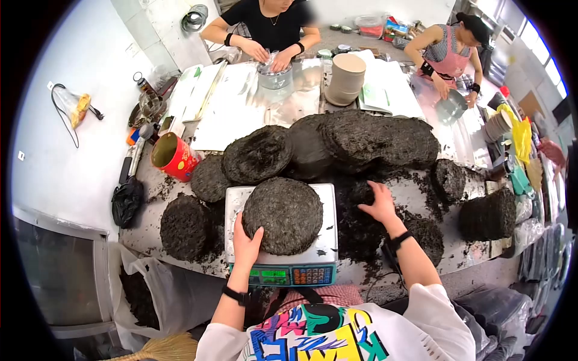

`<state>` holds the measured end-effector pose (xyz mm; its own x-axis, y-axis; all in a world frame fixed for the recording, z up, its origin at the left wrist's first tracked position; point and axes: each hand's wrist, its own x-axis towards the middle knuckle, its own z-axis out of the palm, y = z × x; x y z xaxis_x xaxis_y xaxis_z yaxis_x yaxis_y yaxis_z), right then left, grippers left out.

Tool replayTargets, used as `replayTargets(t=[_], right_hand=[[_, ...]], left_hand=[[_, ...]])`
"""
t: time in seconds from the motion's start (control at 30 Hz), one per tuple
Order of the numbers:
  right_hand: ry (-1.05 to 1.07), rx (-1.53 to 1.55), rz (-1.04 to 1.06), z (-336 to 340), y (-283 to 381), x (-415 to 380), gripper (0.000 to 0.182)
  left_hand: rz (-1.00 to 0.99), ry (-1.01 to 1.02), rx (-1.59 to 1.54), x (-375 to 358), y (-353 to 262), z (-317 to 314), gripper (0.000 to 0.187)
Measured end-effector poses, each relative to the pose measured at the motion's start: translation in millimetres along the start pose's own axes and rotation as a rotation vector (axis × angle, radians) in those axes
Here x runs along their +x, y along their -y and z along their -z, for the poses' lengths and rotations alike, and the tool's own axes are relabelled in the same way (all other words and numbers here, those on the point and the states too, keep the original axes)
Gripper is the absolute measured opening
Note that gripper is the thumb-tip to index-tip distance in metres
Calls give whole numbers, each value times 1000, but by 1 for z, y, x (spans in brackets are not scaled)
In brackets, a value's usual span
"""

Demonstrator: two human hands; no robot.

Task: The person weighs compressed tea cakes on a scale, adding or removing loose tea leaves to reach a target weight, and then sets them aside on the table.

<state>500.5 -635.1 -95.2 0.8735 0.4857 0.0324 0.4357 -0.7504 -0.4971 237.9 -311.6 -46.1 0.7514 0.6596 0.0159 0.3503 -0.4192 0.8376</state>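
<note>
A thick round cake (283,215) of dark, dried leafy stuff, like pressed seaweed, lies on the steel pan of a digital scale (328,207). My left hand (244,243) grips its left edge, thumb over the top and fingers along the side. To the right of the scale, my right hand (380,203) reaches over loose dark flakes (355,231), thumb and fingers apart around a small dark clump (361,192). The scale's green display (269,275) is lit on its front panel, beside the keypad.
Stacks of similar dark cakes (379,138) stand behind the scale, with more at both sides. A red tin (174,157) is at left. Across the table, one person (274,36) handles a clear round container, another (448,54) a bowl-like one. A white sack (174,295) hangs below.
</note>
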Motion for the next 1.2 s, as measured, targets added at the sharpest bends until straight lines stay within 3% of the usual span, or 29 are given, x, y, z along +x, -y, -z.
replayTargets(t=[0.07,0.17,0.2,0.33,0.37,0.43,0.5,0.57,0.63,0.67,0.77,0.83,0.87,1.0,1.1,1.13,1.2], right_hand=[[150,-57,14,-17,3,10,98],[286,-188,-76,-51,3,10,89],[106,-177,15,-58,2,7,56],[-148,88,229,-59,-11,8,9],[-101,158,142,-56,-21,8,10],[-202,297,-25,-28,-11,4,9],[-190,444,-57,6,21,5,10],[-164,569,151,31,76,5,9],[-127,625,315,43,139,-1,9],[-74,600,413,47,169,-5,10],[15,378,667,19,213,-10,19],[118,152,702,9,224,-10,36],[233,7,658,12,227,-15,53],[211,5,591,50,221,-27,65],[54,390,395,72,189,-33,54],[-54,376,338,59,159,-36,50],[-46,623,-46,37,109,-51,45]], left_hand=[[36,-32,-102,-15,-1,2,65],[74,-52,-64,-28,13,20,63],[78,-80,-62,-31,12,25,58],[121,-90,-114,-44,14,40,46],[122,-90,-160,-45,15,39,45],[120,-81,-262,-43,17,32,42],[78,-103,-443,-33,37,11,45],[93,-102,-463,-21,20,-6,56],[-54,-39,-121,-14,-4,-13,69],[-66,-42,-125,-12,-9,-20,72],[-60,48,-149,-12,-21,-36,76],[-98,108,-131,-16,-23,-37,78],[-108,116,-222,-15,-15,-38,74],[-32,51,-258,-19,5,-7,67],[-25,-23,-188,-16,8,33,57],[-48,-42,-218,-11,8,45,53],[-122,23,-292,5,-17,62,51]])
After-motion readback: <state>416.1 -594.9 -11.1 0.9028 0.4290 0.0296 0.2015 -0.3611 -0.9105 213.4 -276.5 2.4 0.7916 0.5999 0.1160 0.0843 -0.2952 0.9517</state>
